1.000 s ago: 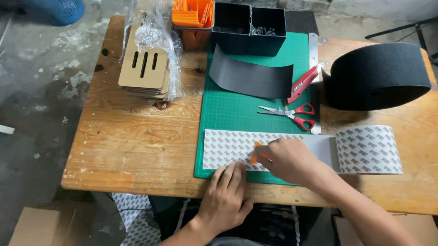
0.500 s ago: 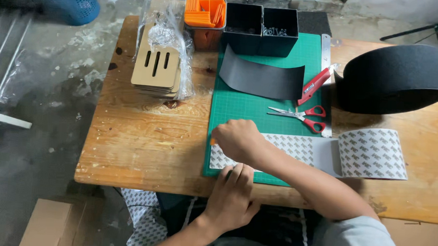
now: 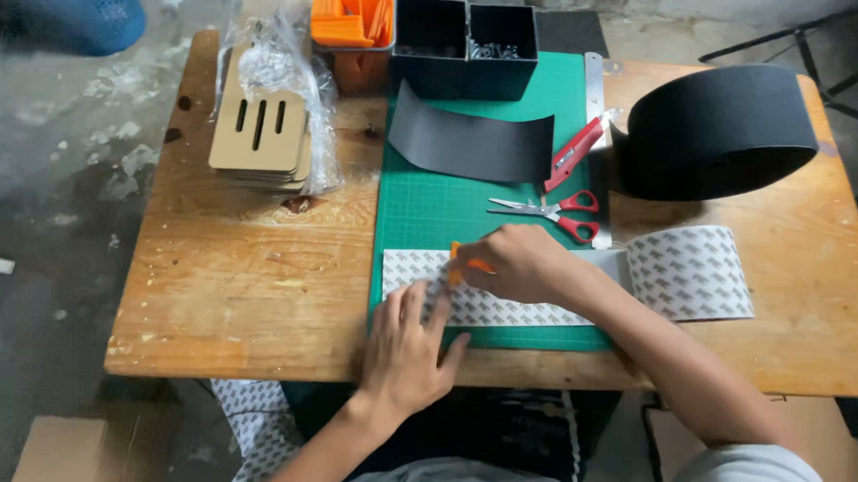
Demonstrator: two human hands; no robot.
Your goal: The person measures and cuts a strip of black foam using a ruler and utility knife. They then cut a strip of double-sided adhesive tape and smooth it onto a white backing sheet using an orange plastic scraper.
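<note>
A patterned strip [image 3: 504,309] on the green mat [image 3: 431,202] is pressed flat under the open left hand [image 3: 406,352]. An orange tool [image 3: 459,264] is gripped in the closed right hand [image 3: 516,263], just beyond. Scissors [image 3: 558,211] lie past it, a black roll [image 3: 714,129] farther right.

A small craft workshop, by the look of it. A worn wooden table [image 3: 250,290] stands on a stained, dusty concrete floor [image 3: 50,182]. At its middle lies a green gridded cutting mat [image 3: 471,189], with red scissors [image 3: 558,211] and a metal ruler [image 3: 595,83] at its 3 o'clock edge. At 12 o'clock stand orange plastic parts [image 3: 348,12] and black bins [image 3: 464,47] of small hardware. At 10 o'clock is a bagged stack of slotted cardboard pieces [image 3: 260,134]. At 2 o'clock sits a big roll of black material [image 3: 719,129]; patterned adhesive sheet [image 3: 687,272] lies across the mat's near edge.
</note>
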